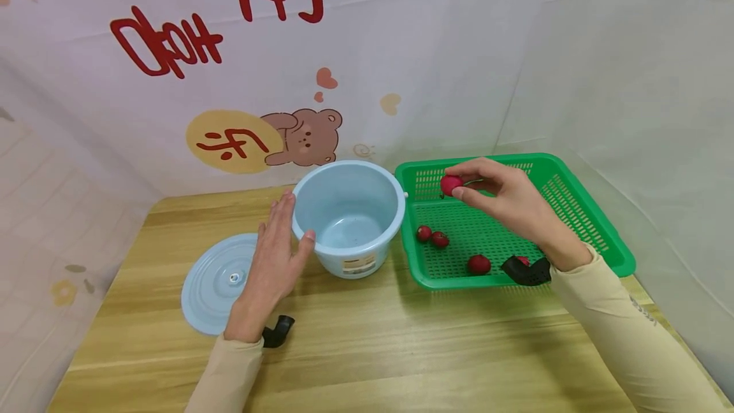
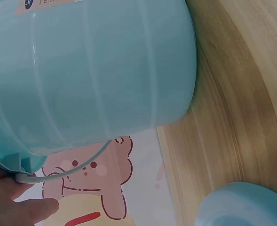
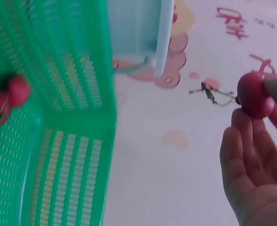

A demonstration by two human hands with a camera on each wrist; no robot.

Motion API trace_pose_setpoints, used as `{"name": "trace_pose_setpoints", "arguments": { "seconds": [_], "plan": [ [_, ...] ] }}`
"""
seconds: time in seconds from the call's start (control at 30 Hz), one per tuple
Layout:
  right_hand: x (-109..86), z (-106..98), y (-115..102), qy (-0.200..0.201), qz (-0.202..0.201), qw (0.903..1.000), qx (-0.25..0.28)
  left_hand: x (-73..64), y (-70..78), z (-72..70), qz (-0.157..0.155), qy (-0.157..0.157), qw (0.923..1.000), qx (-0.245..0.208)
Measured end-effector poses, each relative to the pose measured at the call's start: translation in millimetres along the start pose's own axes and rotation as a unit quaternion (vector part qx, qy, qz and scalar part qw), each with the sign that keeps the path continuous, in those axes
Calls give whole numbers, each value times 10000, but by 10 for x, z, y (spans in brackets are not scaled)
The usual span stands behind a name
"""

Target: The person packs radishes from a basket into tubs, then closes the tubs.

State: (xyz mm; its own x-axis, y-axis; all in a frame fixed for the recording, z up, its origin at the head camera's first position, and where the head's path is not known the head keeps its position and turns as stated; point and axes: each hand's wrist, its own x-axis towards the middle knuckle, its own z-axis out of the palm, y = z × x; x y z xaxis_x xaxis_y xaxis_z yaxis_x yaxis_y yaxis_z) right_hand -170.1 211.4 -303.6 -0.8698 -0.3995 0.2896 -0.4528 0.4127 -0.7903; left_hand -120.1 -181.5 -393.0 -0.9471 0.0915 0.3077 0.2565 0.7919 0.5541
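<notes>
My right hand (image 1: pixel 507 199) pinches a small red radish (image 1: pixel 451 185) between thumb and fingertips, above the far left part of a green basket (image 1: pixel 596 222). A thin wilted stalk hangs from this radish (image 3: pixel 255 95) in the right wrist view. Several more radishes (image 1: pixel 479 264) lie on the basket floor. Beside the basket stands a light blue bucket (image 1: pixel 358 250), with its inside bare in the head view. My left hand (image 1: pixel 274 257) rests against the bucket's left rim, fingers extended. The bucket's handle (image 2: pixel 67 174) hangs near that hand in the left wrist view.
A light blue round lid (image 1: pixel 203 292) lies on the wooden table (image 1: pixel 367 349) left of the bucket, partly covered by my left hand. Behind the table hangs a white printed cloth (image 1: pixel 459 69). A black wrist mount (image 1: pixel 527 271) sits over the basket's near edge.
</notes>
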Motion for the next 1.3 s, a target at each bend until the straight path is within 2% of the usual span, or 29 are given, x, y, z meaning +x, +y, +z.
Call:
{"name": "trace_pose_setpoints", "arguments": {
  "seconds": [0.2,0.4,0.67,1.03,1.3],
  "plan": [
    [-16,173,-86,271,-412,9983,314,11,9,7,-35,-16,10000,3],
    [-9,369,-183,467,-915,9927,636,11,22,-4,-107,-59,9999,-16],
    [31,668,-313,620,-1167,9881,784,15,31,-30,-152,-107,9998,-20],
    [112,1050,-333,855,-1437,9855,277,-7,45,-54,-233,-143,9996,-67],
    [159,1258,-276,848,-1522,9847,-60,-16,54,-51,-265,-176,9995,-20]
  ]
}}
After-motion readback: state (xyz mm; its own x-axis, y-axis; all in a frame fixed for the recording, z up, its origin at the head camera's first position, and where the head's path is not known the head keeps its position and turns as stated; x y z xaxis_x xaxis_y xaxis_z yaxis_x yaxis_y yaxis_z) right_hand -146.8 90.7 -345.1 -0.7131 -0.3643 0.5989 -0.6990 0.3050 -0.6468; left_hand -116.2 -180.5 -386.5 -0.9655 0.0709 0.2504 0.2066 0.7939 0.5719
